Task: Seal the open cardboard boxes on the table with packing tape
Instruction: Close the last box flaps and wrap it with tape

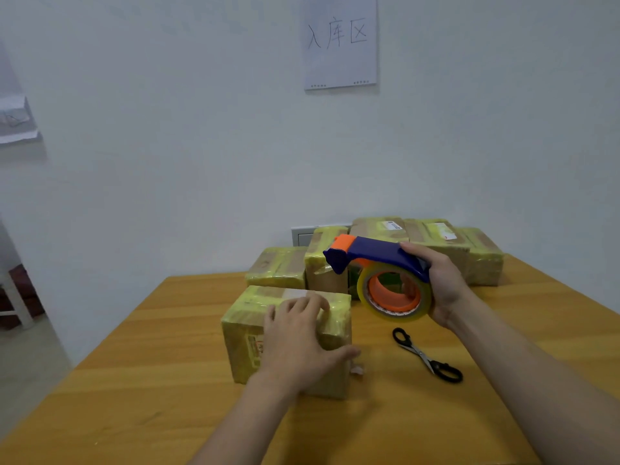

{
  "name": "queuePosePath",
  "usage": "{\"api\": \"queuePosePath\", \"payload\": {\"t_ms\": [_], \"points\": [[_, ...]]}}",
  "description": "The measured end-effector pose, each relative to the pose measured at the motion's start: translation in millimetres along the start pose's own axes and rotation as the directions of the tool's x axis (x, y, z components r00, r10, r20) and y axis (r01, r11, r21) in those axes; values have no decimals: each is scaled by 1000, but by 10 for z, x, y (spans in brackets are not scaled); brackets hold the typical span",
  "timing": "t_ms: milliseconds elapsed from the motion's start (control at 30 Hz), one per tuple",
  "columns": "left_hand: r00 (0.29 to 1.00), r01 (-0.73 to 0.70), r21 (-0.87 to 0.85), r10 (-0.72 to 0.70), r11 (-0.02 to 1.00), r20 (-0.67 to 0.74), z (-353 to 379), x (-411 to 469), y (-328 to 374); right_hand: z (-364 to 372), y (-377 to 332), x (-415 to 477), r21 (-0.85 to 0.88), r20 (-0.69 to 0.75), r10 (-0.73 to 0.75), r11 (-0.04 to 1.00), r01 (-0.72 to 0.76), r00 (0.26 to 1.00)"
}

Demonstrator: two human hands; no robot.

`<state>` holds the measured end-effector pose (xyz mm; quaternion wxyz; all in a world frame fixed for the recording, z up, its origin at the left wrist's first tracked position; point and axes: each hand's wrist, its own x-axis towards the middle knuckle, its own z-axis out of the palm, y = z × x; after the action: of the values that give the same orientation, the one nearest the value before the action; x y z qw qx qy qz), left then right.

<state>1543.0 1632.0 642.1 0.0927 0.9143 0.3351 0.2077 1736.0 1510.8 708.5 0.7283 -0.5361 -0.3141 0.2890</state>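
Observation:
A cardboard box [248, 327] wrapped in yellowish tape stands near the middle of the wooden table [141, 391]. My left hand [298, 340] lies on its top and near side, fingers spread over the top edge, thumb along the right corner. To the right, above the table, my right hand [439, 283] grips a blue and orange tape dispenser [375, 256] by its rear end. A roll of clear tape [396, 293] sits on the dispenser's orange hub. Its blade end points left, toward the far boxes.
Several taped boxes [432, 243] stand in a row at the table's far edge against the white wall. Black-handled scissors [426, 355] lie on the table right of the near box. A small scrap [357, 369] lies by the box's right corner. A paper sign [340, 41] hangs on the wall.

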Motion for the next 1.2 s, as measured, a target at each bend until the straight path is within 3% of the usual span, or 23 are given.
{"api": "queuePosePath", "payload": {"t_ms": [67,133,433,600,667,767,833,933,1033,1200], "points": [[992,-15,-40,10,999,-127,96,-2,-26,-2,-25,-23,12,15,6,1000,-6,1000],[990,-43,-115,27,992,-139,109,22,-126,-30,-61,-46,28,23,15,999,-16,1000],[967,-125,-583,231,803,111,-111,45,-530,-94,-102,-111,46,77,64,997,-68,995],[934,-36,-600,240,799,264,-278,64,-589,-106,-83,-106,5,109,111,994,-112,988],[943,-18,-615,217,788,251,-371,70,-565,-109,-63,-101,-15,130,120,993,-120,984],[992,96,-805,7,586,124,-464,113,-413,-97,-35,-101,-27,149,125,992,-122,981],[978,206,-872,-110,445,174,-501,165,-295,-74,-23,-100,-21,155,124,992,-122,980],[949,312,-904,-59,293,308,-532,182,-174,-30,-30,-97,-9,183,119,993,-119,976],[941,336,-932,-12,138,338,-551,170,-152,-17,-39,-91,-22,213,103,995,-100,972],[917,398,-917,6,-16,398,-560,165,-129,-29,-23,-73,-39,228,91,996,-85,969]]}}
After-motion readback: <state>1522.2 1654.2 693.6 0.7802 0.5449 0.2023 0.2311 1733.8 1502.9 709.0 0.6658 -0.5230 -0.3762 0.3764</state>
